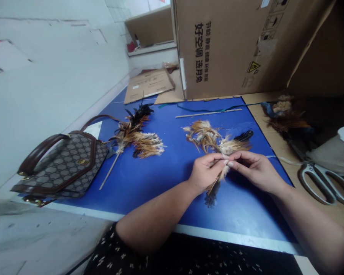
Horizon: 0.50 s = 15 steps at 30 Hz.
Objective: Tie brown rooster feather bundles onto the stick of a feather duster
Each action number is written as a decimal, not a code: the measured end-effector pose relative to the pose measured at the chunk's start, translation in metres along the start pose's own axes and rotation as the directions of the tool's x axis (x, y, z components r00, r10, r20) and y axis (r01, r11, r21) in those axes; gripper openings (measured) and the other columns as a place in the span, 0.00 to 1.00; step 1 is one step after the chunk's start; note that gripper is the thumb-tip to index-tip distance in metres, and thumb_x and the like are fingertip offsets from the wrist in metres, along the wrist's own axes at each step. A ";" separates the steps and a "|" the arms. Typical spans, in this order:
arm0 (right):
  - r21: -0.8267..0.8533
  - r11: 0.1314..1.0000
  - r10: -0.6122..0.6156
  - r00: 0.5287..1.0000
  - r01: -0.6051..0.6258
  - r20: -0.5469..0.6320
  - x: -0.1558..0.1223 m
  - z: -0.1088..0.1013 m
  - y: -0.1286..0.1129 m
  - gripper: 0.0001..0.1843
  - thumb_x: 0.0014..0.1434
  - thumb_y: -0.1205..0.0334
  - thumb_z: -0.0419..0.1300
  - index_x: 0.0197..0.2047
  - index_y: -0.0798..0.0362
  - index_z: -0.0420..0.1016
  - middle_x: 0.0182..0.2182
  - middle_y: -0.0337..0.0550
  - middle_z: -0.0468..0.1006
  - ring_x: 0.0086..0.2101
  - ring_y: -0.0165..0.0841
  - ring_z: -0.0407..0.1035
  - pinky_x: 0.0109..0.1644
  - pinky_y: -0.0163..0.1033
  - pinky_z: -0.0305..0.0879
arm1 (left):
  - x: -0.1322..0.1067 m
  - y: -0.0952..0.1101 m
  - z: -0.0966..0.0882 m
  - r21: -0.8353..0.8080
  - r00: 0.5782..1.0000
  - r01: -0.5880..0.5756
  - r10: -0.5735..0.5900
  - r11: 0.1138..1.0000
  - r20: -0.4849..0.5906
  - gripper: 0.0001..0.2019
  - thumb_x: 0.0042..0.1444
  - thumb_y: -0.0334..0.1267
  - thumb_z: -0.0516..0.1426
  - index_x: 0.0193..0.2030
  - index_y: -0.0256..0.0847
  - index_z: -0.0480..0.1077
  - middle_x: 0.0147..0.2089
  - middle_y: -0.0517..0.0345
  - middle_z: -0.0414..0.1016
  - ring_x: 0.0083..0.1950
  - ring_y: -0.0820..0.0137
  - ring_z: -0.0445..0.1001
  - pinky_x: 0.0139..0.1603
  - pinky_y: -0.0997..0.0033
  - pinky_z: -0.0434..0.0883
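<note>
My left hand [208,170] and my right hand [249,167] meet fingertip to fingertip over the blue tabletop [172,179]. Both pinch a small brown-and-black feather [213,191], whose dark tip points down toward me. Just beyond my fingers lie tan feathers [232,146] with a black one among them. A loose heap of golden-brown feathers [202,133] spreads to their upper left. Farther left is a feather bundle [127,135] on a thin stick [109,170], with black plumes at its far end and a row of orange-brown feathers [149,145] beside it.
A patterned handbag [65,164] stands at the left by the wall. Large scissors [322,181] lie at the right, near a whitish container [335,151] and more feathers [286,114]. A big cardboard box [226,49] blocks the back. A thin strip [209,113] and teal ribbon [195,110] lie before it.
</note>
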State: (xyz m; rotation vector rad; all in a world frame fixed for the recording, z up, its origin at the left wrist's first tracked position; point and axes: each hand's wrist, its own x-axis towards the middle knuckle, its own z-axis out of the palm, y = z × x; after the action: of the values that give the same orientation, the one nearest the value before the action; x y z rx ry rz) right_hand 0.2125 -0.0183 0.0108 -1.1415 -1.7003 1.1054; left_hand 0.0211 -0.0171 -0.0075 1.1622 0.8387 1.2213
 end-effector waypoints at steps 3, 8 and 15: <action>-0.028 0.999 -0.037 0.999 0.037 -0.013 0.000 0.000 -0.001 0.17 0.63 0.46 0.67 0.41 0.52 0.80 0.33 0.43 0.80 0.34 0.34 0.73 0.41 0.39 0.72 | 0.001 -0.001 0.000 0.001 1.000 -0.012 0.012 1.000 0.016 0.08 0.58 0.39 0.66 0.43 0.40 0.82 0.39 0.54 0.82 0.38 0.73 0.78 0.44 0.72 0.74; -0.122 0.984 -0.136 0.990 0.131 -0.029 0.000 0.004 0.000 0.12 0.68 0.50 0.63 0.41 0.50 0.76 0.33 0.42 0.78 0.34 0.35 0.71 0.42 0.39 0.71 | 0.000 -0.002 -0.001 -0.017 1.000 -0.011 0.011 1.000 0.003 0.09 0.59 0.41 0.66 0.43 0.39 0.81 0.37 0.55 0.81 0.35 0.74 0.76 0.40 0.73 0.73; -0.262 0.926 -0.307 0.947 0.273 -0.099 0.003 0.009 0.001 0.07 0.71 0.56 0.58 0.40 0.48 0.72 0.44 0.48 0.78 0.44 0.41 0.74 0.52 0.48 0.71 | 0.001 -0.003 -0.003 -0.055 1.000 0.017 -0.018 0.998 -0.014 0.12 0.59 0.43 0.66 0.44 0.38 0.79 0.37 0.55 0.80 0.34 0.74 0.75 0.40 0.72 0.73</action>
State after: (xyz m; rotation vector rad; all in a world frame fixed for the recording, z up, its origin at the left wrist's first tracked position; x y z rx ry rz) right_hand 0.2035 -0.0172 0.0072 -1.0432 -1.8596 0.6307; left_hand 0.0192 -0.0155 -0.0108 1.1007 0.8193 1.2321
